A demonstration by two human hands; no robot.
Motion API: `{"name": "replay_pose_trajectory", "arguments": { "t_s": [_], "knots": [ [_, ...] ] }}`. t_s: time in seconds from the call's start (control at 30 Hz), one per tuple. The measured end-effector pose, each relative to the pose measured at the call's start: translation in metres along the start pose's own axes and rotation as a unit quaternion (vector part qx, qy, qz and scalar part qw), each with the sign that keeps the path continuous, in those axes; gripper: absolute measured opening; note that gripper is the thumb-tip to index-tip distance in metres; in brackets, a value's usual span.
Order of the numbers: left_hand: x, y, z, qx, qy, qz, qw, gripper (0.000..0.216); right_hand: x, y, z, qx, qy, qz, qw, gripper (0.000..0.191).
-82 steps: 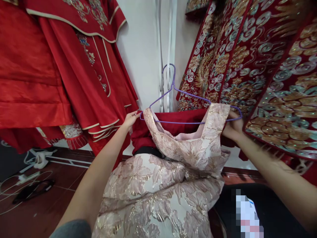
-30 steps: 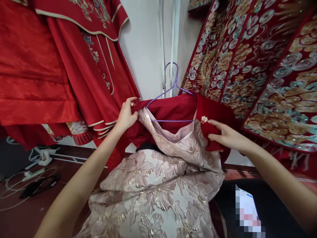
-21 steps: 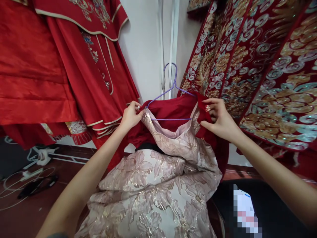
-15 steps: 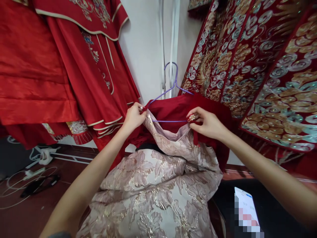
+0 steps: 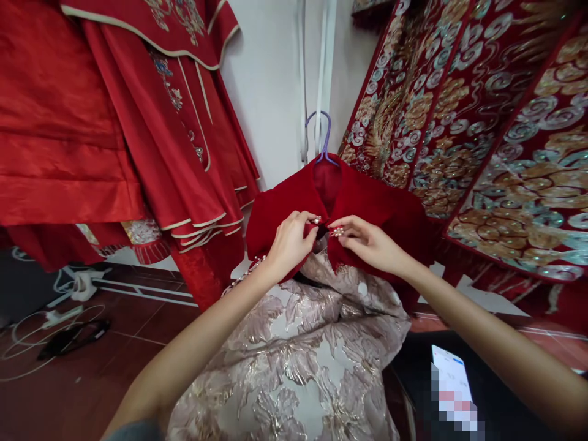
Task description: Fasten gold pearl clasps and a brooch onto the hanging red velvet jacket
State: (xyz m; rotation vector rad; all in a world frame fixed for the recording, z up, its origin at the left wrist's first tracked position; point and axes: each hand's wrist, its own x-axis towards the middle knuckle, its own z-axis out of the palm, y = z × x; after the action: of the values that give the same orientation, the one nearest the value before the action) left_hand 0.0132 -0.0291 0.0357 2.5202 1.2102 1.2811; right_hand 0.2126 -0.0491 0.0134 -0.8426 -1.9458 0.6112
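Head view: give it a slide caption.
Left hand and right hand pinch the front of a red jacket on a hanger, over a floral dress.

Head camera: one view, facing forward and down.
It looks from above and behind the left hand (image 5: 294,243) and right hand (image 5: 366,242), close enough that both forearms (image 5: 209,331) run in from the bottom and right edges; the red jacket (image 5: 361,196) sits near the middle, the wall (image 5: 271,92) beyond it, the floor (image 5: 114,349) at lower left.
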Motion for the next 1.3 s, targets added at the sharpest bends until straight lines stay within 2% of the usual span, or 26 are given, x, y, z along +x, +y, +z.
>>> {"name": "replay_pose_trajectory", "arguments": {
  "t_s": [0.17, 0.27, 0.43, 0.67, 0.87, 1.0, 1.3],
  "knots": [
    [-0.008, -0.006, 0.007, -0.068, 0.055, 0.006, 0.996, 0.024, -0.002, -0.007, -0.010, -0.079, 0.082, -0.016, 0.993, 0.023],
    [-0.006, -0.004, 0.012, -0.118, 0.065, -0.019, 0.991, 0.021, 0.003, -0.016, -0.008, -0.126, 0.093, -0.049, 0.986, 0.020],
    [0.001, -0.006, 0.015, -0.163, 0.048, -0.055, 0.984, 0.016, 0.013, -0.020, -0.002, -0.176, 0.094, -0.082, 0.976, 0.017],
    [0.012, -0.015, 0.011, -0.188, -0.019, -0.073, 0.979, 0.020, 0.019, -0.017, -0.006, -0.213, 0.104, -0.093, 0.967, 0.018],
    [0.021, -0.009, 0.003, -0.095, -0.070, -0.026, 0.993, 0.018, 0.021, -0.020, -0.008, -0.231, 0.103, -0.107, 0.961, 0.020],
    [0.020, -0.001, 0.000, -0.028, -0.083, -0.021, 0.996, 0.015, 0.021, -0.017, -0.007, -0.248, 0.105, -0.107, 0.957, 0.021],
    [0.013, 0.004, 0.003, -0.019, -0.045, 0.009, 0.999, 0.010, 0.019, -0.016, -0.008, -0.272, 0.112, -0.095, 0.951, 0.024]
  ]
}}
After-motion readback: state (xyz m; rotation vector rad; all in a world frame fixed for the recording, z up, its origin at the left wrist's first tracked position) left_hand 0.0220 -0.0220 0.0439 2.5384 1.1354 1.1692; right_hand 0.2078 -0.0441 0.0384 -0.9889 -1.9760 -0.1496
